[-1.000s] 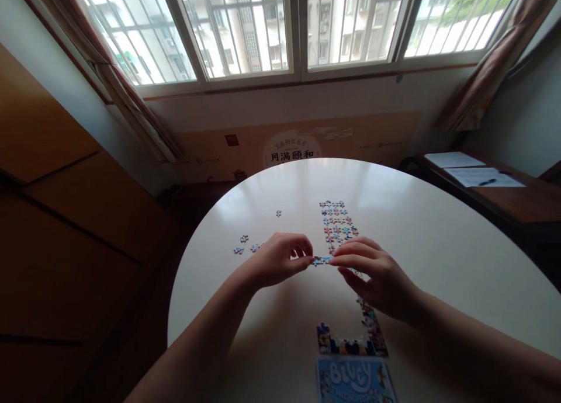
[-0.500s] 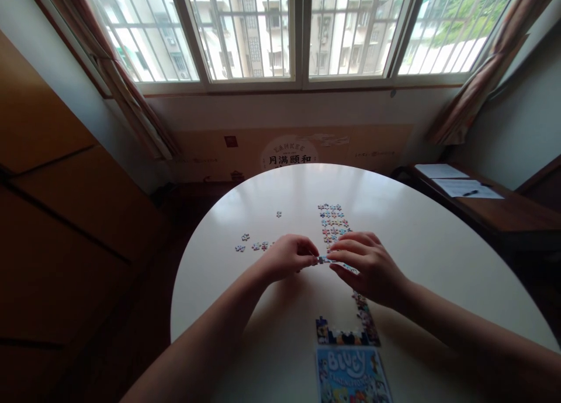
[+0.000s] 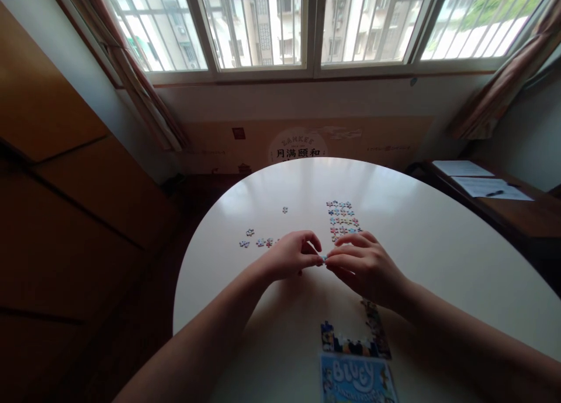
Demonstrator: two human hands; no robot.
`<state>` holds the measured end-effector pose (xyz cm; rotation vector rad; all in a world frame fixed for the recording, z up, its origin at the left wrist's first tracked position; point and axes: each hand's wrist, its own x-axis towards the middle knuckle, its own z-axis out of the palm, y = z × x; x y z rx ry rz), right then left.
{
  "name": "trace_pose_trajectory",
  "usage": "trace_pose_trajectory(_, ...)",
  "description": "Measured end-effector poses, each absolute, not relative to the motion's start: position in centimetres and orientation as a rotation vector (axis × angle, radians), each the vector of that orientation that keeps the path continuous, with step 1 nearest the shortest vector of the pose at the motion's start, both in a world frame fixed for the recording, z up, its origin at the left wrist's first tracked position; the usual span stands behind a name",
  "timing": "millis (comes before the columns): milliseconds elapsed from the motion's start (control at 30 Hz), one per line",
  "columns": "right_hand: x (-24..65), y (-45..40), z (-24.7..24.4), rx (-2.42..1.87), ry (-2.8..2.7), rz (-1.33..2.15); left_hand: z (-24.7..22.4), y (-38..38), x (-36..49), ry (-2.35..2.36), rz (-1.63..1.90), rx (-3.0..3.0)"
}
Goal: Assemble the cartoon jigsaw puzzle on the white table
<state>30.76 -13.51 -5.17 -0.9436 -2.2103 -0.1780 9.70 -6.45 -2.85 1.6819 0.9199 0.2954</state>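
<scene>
My left hand (image 3: 298, 256) and my right hand (image 3: 366, 266) meet over the middle of the white round table (image 3: 421, 228). Between their fingertips is a small light puzzle piece (image 3: 324, 259), pinched from both sides. Rows of loose puzzle pieces (image 3: 344, 212) lie just beyond my right hand, which hides some of them. Below my right hand is a partly joined puzzle border (image 3: 356, 347), its right side running up under the hand. A blue picture sheet lettered "BLUEY" (image 3: 356, 379) lies against its lower edge.
Several loose pieces (image 3: 260, 243) lie left of my left hand, and a single one (image 3: 284, 209) is farther back. A brown side table (image 3: 504, 207) with papers (image 3: 491, 188) and a pen stands at the right. Windows and curtains are behind.
My fingertips have come closer together around the small piece. The view has shifted a little, so the background and table stand slightly differently in the picture.
</scene>
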Motion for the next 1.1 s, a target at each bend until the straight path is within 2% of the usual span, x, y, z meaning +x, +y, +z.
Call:
trace_pose_trajectory(167, 30.8, -13.4, -5.7, -0.956, -2.212, -0.097, -1.9, -6.6, 9.5, 0.966, 0.207, 1.766)
trace_pose_trajectory(500, 30.6, -13.0, -6.3, -1.031, -2.244, -0.11, -2.2, -6.2, 8.9, 1.032, 0.258, 2.3)
trace_pose_trajectory(1100, 30.6, -13.0, -6.2, -1.011, -2.341, -0.075, -2.8, -6.1, 8.9, 1.0, 0.247, 2.38)
